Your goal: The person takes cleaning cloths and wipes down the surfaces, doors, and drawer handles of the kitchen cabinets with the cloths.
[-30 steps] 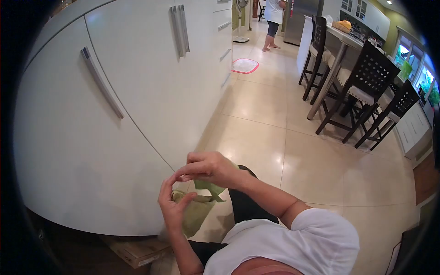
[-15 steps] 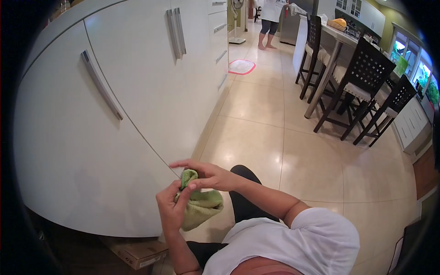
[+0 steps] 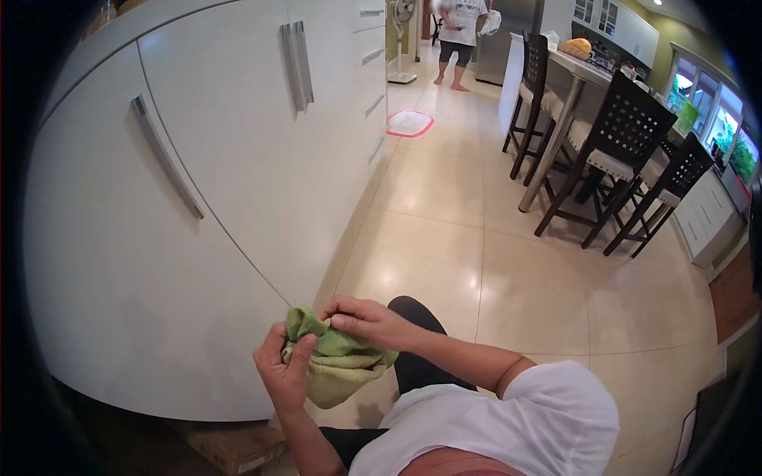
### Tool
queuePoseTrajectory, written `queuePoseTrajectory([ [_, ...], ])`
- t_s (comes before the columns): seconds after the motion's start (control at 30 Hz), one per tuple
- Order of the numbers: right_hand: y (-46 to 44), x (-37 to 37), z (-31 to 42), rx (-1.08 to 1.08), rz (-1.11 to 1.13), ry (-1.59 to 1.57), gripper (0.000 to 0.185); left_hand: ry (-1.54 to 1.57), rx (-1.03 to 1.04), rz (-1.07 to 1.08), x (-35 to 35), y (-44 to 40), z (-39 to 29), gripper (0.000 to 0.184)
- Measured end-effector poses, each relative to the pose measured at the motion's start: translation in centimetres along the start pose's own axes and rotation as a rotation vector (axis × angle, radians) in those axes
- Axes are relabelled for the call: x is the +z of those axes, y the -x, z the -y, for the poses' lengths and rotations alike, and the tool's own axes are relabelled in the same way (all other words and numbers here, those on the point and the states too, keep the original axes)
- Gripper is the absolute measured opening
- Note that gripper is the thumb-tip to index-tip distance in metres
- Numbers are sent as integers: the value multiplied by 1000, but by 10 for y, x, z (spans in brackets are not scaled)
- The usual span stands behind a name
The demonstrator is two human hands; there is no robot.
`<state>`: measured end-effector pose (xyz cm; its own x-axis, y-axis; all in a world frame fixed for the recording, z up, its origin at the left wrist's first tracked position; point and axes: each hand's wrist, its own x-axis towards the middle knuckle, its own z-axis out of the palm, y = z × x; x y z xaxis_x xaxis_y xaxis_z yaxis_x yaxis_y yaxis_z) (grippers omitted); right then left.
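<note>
A green cloth (image 3: 341, 373) hangs bunched and folded between my two hands, low in front of the white cabinet. My left hand (image 3: 284, 366) grips its left edge, thumb in front and fingers behind. At its upper right, my right hand (image 3: 361, 321) pinches the cloth between thumb and curled fingers; some fingertips are hidden behind the fabric. A rolled fold of the cloth stands up between the hands. The closest cabinet door (image 3: 119, 278) is just beyond and to the left of my hands.
Long metal handles (image 3: 168, 159) stick out from the cabinet doors. A cardboard box (image 3: 238, 448) lies under the cabinet. Dark chairs (image 3: 615, 151) stand by a counter at right. A pink-edged mat (image 3: 410, 123) lies on the tiled floor; a person (image 3: 460, 40) stands beyond it, near a fan (image 3: 402, 40).
My right hand's extended forefinger has curled onto the cloth, and the cloth is spread wider. Both hands sit slightly lower and further left. The far person's upper body has come into view.
</note>
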<state>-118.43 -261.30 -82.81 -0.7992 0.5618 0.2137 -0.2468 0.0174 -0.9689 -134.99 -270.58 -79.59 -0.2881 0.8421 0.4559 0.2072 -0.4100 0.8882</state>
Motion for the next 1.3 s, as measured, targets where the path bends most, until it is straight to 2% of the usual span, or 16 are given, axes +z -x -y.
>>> queuePoseTrajectory([
  [0.07,4,14,1,-102,-76,28,51,14,17,-23,6,-2,1,16],
  [0.17,7,25,-9,-345,-148,437,67,-68,18,-9,13,-5,4,16],
  [0.2,11,24,-10,-245,-121,483,62,-111,0,12,15,-6,4,17],
  [0.3,13,16,-10,-301,-87,620,58,-141,-32,62,24,-10,7,19],
  [0.43,19,0,-9,-196,6,519,44,-38,-81,100,27,-8,7,23],
  [0.47,21,3,-1,-238,-39,503,36,-23,-90,112,27,-8,7,24],
  [0.57,24,-14,-3,13,88,505,33,-26,-104,183,22,-8,10,27],
  [0.67,27,-15,-19,-59,-19,100,31,33,-153,257,18,-7,9,29],
  [0.77,27,-25,-28,59,-102,22,35,27,-186,334,14,-6,12,26],
  [0.87,26,-13,-10,-20,-172,39,46,-34,-188,352,7,-4,22,23],
  [0.97,29,-6,11,-22,-34,251,57,0,-148,281,11,-4,26,20],
  [1.0,28,-3,12,-10,-56,239,59,21,-169,261,13,-4,21,19],
  [1.1,27,-10,8,75,-69,273,53,85,-197,179,28,-1,5,16],
  [1.17,25,-12,1,-50,-52,319,48,122,-169,98,35,-1,8,13],
  [1.2,25,-12,-2,-105,-38,338,46,79,-162,138,32,0,14,14],
  [1.3,27,-15,-6,-36,30,401,40,-2,-142,205,19,2,28,14],
])
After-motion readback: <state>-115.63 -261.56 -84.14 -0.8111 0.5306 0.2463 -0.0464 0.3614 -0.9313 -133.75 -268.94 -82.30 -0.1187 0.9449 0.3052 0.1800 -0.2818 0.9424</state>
